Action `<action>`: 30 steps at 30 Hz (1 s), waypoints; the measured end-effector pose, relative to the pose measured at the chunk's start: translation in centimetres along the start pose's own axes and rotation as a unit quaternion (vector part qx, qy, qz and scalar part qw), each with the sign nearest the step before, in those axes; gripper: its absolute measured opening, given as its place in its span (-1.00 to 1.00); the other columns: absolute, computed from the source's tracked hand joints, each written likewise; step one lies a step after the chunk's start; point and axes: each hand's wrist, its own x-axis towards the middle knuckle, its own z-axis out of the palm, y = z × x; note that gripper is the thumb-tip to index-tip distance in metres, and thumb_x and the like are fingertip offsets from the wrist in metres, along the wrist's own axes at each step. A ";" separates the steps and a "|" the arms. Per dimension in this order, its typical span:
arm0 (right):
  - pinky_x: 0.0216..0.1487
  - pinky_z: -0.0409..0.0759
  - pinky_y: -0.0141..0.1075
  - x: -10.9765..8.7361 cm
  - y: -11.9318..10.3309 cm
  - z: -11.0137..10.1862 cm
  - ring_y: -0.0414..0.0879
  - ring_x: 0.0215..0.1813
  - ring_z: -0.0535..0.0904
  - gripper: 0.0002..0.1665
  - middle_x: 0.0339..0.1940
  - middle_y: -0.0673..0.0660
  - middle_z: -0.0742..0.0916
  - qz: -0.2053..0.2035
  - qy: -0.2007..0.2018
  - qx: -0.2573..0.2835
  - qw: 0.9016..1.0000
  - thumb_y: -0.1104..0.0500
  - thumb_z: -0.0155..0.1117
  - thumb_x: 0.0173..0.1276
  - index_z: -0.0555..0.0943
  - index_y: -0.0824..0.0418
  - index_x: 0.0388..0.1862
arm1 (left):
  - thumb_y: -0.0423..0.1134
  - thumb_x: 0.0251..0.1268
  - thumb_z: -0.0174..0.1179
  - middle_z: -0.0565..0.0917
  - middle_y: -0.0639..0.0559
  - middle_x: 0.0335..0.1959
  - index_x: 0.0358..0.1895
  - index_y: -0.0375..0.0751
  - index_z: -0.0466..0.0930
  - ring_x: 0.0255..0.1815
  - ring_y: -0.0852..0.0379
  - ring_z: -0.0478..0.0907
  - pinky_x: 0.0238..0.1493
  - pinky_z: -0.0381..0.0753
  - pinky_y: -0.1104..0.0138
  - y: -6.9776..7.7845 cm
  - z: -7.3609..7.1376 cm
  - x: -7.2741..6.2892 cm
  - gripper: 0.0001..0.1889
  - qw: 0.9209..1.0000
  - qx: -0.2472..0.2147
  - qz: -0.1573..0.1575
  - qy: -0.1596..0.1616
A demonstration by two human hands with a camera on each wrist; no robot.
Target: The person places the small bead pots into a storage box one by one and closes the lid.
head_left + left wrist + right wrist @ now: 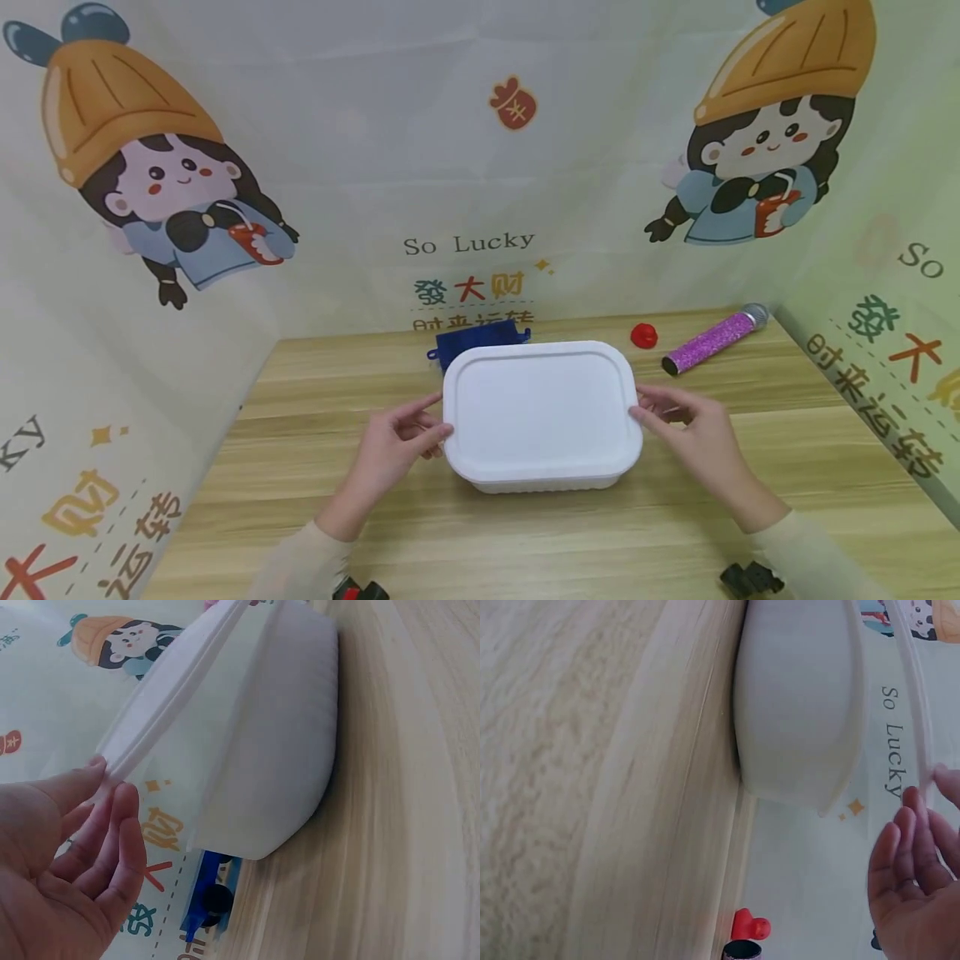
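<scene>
A white rectangular lid (542, 408) with rounded corners is held over a white plastic box (543, 485) on the wooden table. My left hand (401, 437) pinches the lid's left edge between thumb and fingers. At the opposite edge, my right hand (690, 421) pinches it the same way. Both wrist views show the lid (172, 686) raised apart from the rim of the box (281, 735), with a gap between them. The inside of the box is hidden from the head view by the lid.
Behind the box lies a dark blue object (480, 335) with small hooked ends, partly covered. A small red object (643, 336) and a glittery purple microphone (716, 340) lie at the back right. Printed cloth walls (360, 167) enclose the table (300, 467).
</scene>
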 end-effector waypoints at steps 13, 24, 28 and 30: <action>-0.13 0.72 -0.43 0.8 1.5 0.4 -0.18 -0.19 0.70 -0.60 -0.22 0.12 0.84 0.062 -0.113 -0.037 0.991 0.08 0.50 0.35 0.75 0.29 0.06 | -0.20 0.35 0.41 0.75 -0.03 -0.11 0.27 -0.17 0.68 -0.14 0.12 0.67 -0.26 0.67 0.39 -2.1 1.5 0.6 -0.55 0.996 0.093 0.004 0.009; -0.13 0.69 -0.44 1.2 2.1 0.2 -0.16 -0.15 0.73 -0.56 -0.09 0.22 0.85 0.085 -0.143 -0.019 0.986 0.06 0.45 0.41 0.73 0.33 0.11 | -0.31 0.36 0.37 0.76 -0.18 -0.15 0.24 -0.40 0.65 -0.33 0.14 0.70 -0.35 0.72 0.35 -3.1 1.9 1.2 -0.57 0.998 0.054 -0.006 -0.021; -0.14 0.68 -0.43 1.3 2.4 0.3 -0.20 -0.18 0.72 -0.53 -0.13 0.23 0.85 0.074 -0.144 -0.011 0.987 0.09 0.45 0.40 0.69 0.35 0.17 | -0.31 0.35 0.37 0.74 -0.14 -0.18 0.26 -0.37 0.64 -0.34 0.09 0.70 -0.39 0.67 0.38 -3.1 1.8 1.3 -0.56 0.998 0.047 -0.015 -0.024; -0.17 0.67 -0.43 1.3 2.5 0.2 -0.22 -0.20 0.71 -0.52 -0.16 0.22 0.85 0.074 -0.146 -0.010 0.987 0.11 0.44 0.40 0.67 0.35 0.19 | -0.30 0.36 0.37 0.74 -0.12 -0.16 0.28 -0.35 0.63 -0.33 0.09 0.69 -0.42 0.63 0.41 -3.1 1.8 1.4 -0.55 0.998 0.050 -0.014 -0.032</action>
